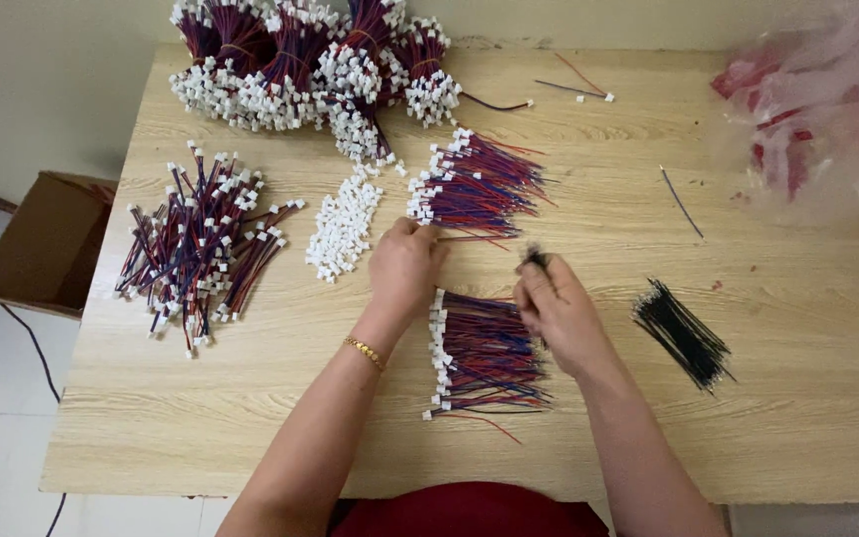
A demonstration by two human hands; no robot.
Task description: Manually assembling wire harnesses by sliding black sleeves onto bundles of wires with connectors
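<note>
Seen from the head camera, above a pale wooden table: left hand curled, fingertips pinching at the near edge of a fanned wire bundle with white plugs facing left, seemingly lined up for easy picking. Right hand closed around a few dark wire ends, blurred. Between the wrists, a second wire row, plugs likewise aligned left. Loose white connectors heaped just beside the left hand; a tangled pile further left near the table's edge; bound bunches along the far edge. Black wires right, apart. Open wood near front and right. Cardboard box on the floor
</note>
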